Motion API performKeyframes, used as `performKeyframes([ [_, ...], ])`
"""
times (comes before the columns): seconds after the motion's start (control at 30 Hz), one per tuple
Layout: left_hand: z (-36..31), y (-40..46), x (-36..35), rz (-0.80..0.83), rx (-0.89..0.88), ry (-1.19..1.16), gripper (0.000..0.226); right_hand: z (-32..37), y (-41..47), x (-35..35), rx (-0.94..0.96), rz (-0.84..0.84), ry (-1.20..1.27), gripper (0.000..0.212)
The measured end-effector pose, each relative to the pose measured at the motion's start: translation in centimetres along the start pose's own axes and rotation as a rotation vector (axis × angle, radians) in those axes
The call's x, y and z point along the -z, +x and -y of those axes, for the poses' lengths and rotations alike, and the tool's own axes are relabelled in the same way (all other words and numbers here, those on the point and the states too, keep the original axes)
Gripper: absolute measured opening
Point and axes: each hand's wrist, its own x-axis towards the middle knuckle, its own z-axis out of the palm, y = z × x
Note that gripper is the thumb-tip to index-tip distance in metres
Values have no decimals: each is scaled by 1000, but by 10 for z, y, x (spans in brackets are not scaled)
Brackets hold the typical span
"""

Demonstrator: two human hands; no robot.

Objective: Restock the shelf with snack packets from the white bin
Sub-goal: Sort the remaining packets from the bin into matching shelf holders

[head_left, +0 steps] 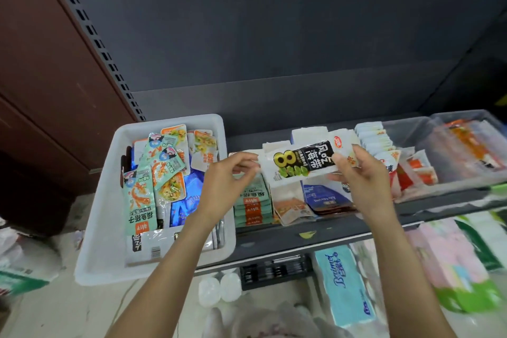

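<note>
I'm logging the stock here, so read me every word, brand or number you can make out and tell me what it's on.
"Baimei": the blue tissue pack below the shelf.
"8": the white and black packet held by the left hand and right hand.
Chinese print on that packet and on packets in the white bin: too blurred to read reliably.

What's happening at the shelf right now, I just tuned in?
A person is restocking a dark shelf with snack packets. Both hands hold one white packet with a black label above the shelf's rows of packets: the left hand pinches its left edge, the right hand grips its right end. The white bin, at the left end of the shelf, still holds many green, orange and blue packets. Clear bins of other snacks sit to the right.
</note>
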Motion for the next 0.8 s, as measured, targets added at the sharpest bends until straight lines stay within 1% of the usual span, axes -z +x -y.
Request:
performKeyframes([
  [0.1, -4, 2, -20, 48, 9, 14, 18, -14, -1, 25, -31, -190, 102, 11],
  [0.13, -6, 4, -28, 73, 6, 20, 18, -18, 0, 33, -31, -239, 98, 11],
  [0.2, -13, 9, -47, 132, -10, 50, 19, -26, 1, 49, 23, -307, -20, 13],
  [0.27, -20, 16, -70, 184, -38, 113, 23, -35, 2, 65, 121, -358, -208, 21],
  [0.33, -26, 23, -93, 217, -61, 211, 29, -46, 3, 80, 202, -359, -364, 25],
  [0.43, -32, 34, -124, 270, -68, 343, 38, -66, 9, 91, 289, -279, -510, 21],
  [0.53, -40, 41, -148, 362, -16, 335, 49, -81, 16, 95, 282, -160, -525, 21],
  [0.6, -43, 45, -162, 384, 19, 321, 56, -83, 19, 100, 260, -126, -505, 22],
  [0.73, -42, 50, -180, 351, 85, 337, 66, -79, 14, 110, 287, -210, -503, 23],
  [0.8, -41, 50, -185, 345, 103, 358, 69, -79, 12, 111, 316, -239, -543, 23],
])
